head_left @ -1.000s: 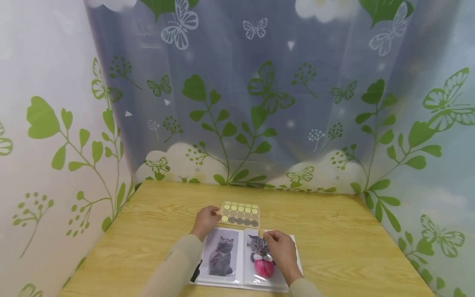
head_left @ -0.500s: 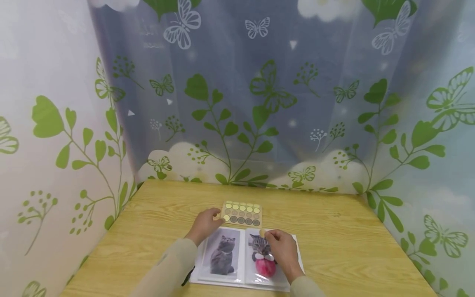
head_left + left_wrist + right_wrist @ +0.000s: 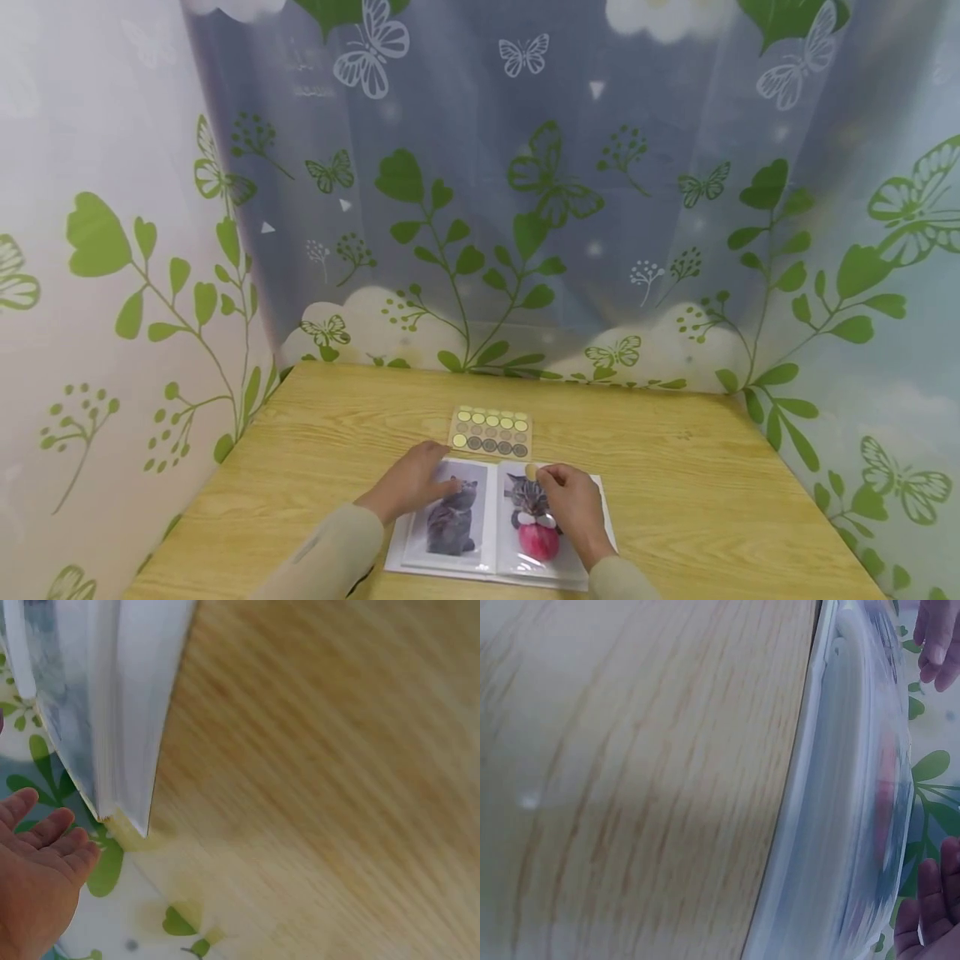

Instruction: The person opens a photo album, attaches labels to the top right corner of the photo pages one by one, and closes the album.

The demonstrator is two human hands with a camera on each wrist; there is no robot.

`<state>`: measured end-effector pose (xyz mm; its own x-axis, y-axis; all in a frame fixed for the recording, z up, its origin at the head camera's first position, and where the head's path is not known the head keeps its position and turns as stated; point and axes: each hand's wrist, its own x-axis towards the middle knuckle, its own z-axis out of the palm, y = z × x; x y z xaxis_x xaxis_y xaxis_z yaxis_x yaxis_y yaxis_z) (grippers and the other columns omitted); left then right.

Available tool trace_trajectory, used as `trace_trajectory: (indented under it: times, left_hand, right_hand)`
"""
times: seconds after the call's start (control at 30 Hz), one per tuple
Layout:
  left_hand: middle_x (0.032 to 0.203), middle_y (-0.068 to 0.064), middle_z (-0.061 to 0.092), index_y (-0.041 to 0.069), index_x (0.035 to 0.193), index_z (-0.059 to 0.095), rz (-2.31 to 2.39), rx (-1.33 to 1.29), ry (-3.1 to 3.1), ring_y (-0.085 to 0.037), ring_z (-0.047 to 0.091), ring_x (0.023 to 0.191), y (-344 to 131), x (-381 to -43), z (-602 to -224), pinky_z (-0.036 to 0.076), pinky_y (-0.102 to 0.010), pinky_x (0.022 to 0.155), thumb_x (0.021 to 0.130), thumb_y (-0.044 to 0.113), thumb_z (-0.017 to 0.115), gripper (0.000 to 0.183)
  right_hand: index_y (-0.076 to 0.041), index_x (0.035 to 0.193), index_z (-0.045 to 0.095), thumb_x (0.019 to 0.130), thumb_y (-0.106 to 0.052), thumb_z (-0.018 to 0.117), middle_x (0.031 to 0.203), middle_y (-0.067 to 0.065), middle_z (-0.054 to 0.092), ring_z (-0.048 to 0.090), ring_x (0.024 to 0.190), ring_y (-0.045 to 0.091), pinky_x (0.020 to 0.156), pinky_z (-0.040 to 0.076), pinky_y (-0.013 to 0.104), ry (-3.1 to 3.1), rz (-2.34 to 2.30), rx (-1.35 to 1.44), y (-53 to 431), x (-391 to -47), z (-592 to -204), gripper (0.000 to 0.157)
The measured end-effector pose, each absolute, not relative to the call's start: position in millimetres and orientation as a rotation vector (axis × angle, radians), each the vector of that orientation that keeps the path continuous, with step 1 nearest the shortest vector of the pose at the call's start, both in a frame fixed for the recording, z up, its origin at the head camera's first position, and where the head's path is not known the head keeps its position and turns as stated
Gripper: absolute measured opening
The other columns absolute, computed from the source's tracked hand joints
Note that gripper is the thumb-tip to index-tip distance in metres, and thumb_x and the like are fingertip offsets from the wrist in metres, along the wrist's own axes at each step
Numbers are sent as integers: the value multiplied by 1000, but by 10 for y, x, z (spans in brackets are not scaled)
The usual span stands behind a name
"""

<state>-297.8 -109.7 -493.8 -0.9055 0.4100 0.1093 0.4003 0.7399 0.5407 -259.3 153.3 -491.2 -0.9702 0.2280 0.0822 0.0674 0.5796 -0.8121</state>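
An open photo album (image 3: pixel 491 567) lies with a grey cat photo (image 3: pixel 450 525) on its left page. On the right page, a cat photo (image 3: pixel 538 537) shows a tabby with a pink ball. My right hand (image 3: pixel 576 504) pinches a small round gold sticker (image 3: pixel 532 472) over the top of that page. My left hand (image 3: pixel 411 483) hovers with fingers extended over the left page, its thumb overlapping the photo. In the left wrist view, the left hand (image 3: pixel 41 877) is beside the album's thick page edges (image 3: pixel 109 712). The right wrist view catches the right hand (image 3: pixel 934 904) only in part.
Just behind the album lies a tan sheet (image 3: pixel 491 432) bearing rows of round yellow and dark grey stickers. Both rest on a wood-grain table (image 3: pixel 660 475). Around it hang curtains (image 3: pixel 465 208) printed with leaves and butterflies.
My left hand has drawn back from the sticker sheet's left edge and come over the album's left page. The right hand keeps its pinch on the sticker, nearly still.
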Motion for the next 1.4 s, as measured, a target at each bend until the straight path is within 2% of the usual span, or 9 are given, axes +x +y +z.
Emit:
trace_trajectory:
  times: [0.3,0.7,0.9,1.4]
  left_hand:
    - [143,-29,44,-3,139,50,716,830,2931,-44,43,131,-1224,-2782,-4976,37,-58,108,85,46,75,77]
    - [151,-27,36,1,145,46,567,916,2922,-43,36,138,-1274,-2602,-5081,33,-55,112,83,60,69,88]
    - [153,-28,33,-1,146,43,460,936,2946,-44,31,141,-1256,-2538,-5142,28,-55,115,83,65,65,95]
    - [151,-30,33,-8,143,44,454,967,2943,-44,33,140,-1300,-2428,-5235,31,-52,114,86,59,66,91]
  right_hand:
    - [-8,96,75,95,-23,65,81,0,66,55,74,16,63,46,31,-2641,1357,-246,1525,-2615,-4917,18]
    - [-8,96,75,94,-23,66,78,-1,65,54,72,15,62,46,31,-2642,1328,-187,1503,-2643,-4943,17]
    - [-10,96,76,94,-23,66,77,-3,65,55,72,15,64,46,32,-2646,1308,-184,1482,-2649,-4963,16]
    - [-10,95,76,94,-22,66,79,-3,66,55,73,14,67,49,35,-2656,1285,-126,1403,-2667,-4950,15]
